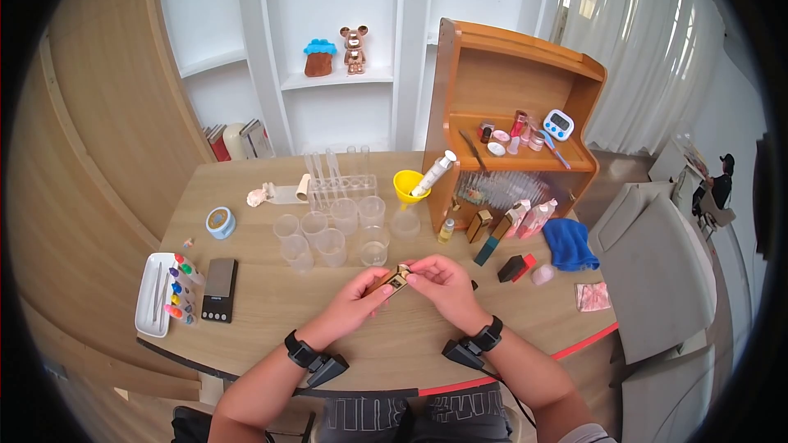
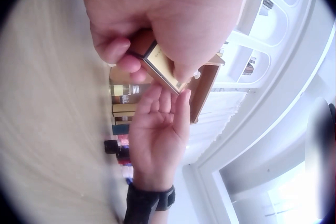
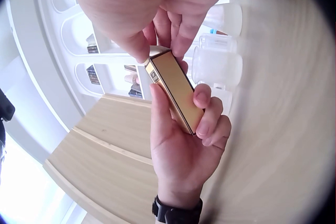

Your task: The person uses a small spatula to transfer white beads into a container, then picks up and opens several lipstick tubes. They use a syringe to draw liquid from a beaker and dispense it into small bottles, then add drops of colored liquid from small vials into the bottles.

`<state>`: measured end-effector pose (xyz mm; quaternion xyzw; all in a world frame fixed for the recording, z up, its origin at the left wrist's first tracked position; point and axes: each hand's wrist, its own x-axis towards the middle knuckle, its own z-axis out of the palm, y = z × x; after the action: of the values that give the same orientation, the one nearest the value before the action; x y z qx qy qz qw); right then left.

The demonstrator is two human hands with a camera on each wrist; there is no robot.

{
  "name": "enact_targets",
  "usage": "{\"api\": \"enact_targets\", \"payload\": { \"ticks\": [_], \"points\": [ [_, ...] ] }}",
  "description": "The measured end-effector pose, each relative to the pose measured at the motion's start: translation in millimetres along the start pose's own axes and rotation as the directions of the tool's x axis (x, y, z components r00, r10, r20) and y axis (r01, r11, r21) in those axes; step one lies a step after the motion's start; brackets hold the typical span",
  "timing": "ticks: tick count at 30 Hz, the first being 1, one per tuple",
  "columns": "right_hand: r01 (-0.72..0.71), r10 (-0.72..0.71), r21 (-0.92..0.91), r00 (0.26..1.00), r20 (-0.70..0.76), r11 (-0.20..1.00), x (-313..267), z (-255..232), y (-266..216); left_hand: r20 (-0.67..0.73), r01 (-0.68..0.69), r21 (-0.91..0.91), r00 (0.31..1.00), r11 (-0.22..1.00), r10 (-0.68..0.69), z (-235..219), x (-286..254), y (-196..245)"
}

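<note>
A slim gold box (image 1: 397, 280) with dark edges and a small label is held up over the near middle of the table. My left hand (image 1: 361, 293) grips its lower part, the thumb along one side and the fingers curled round the other, as the right wrist view shows. At the upper end, my right hand (image 1: 444, 285) pinches the box between thumb and fingers, beside a pale flap or rim (image 3: 157, 50). The box's inside is hidden. In the left wrist view the gold box (image 2: 162, 67) lies partly behind my left hand.
Clear plastic cups (image 1: 331, 247) and a test tube rack (image 1: 343, 189) stand beyond my hands. A small yellowish bottle (image 1: 446, 231), boxes and a blue cloth (image 1: 570, 244) lie to the right, before a wooden cabinet (image 1: 525, 41). A scale (image 1: 219, 290) and white tray (image 1: 153, 321) lie left.
</note>
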<state>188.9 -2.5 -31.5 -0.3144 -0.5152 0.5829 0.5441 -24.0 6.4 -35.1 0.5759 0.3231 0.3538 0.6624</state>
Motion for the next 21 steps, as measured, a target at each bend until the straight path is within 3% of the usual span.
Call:
{"api": "enact_targets", "payload": {
  "ticks": [4,7,10,13,16,19,21],
  "points": [
    [0.024,-0.025,-0.023,0.999,-0.046,0.999,-1,1,7,-0.006,0.003,0.03,1.0,1.0,-0.003,0,-2,-1],
    [0.031,-0.038,-0.107,0.997,-0.062,0.994,-4,2,8,-0.024,-0.064,0.159,0.997,0.985,0.069,2,-3,1],
    [0.112,-0.114,-0.282,0.993,0.009,0.953,-5,4,3,-0.02,-0.13,0.187,0.99,0.974,0.136,4,-3,2],
    [0.205,-0.195,-0.375,0.979,0.065,0.904,-5,6,1,-0.035,-0.095,0.126,0.994,0.987,0.1,1,-1,-3],
    [0.17,-0.161,-0.318,0.985,0.054,0.933,-6,8,1,-0.019,-0.083,0.051,0.996,0.995,0.084,0,0,-6],
    [0.002,0.008,-0.443,1.0,0.02,0.897,-7,4,0,0.036,-0.096,0.095,0.995,0.991,0.093,-2,1,-4],
    [0.029,-0.034,-0.349,0.999,-0.01,0.937,-7,4,-4,0.047,-0.111,0.051,0.993,0.993,0.108,0,1,-5]
  ]
}}
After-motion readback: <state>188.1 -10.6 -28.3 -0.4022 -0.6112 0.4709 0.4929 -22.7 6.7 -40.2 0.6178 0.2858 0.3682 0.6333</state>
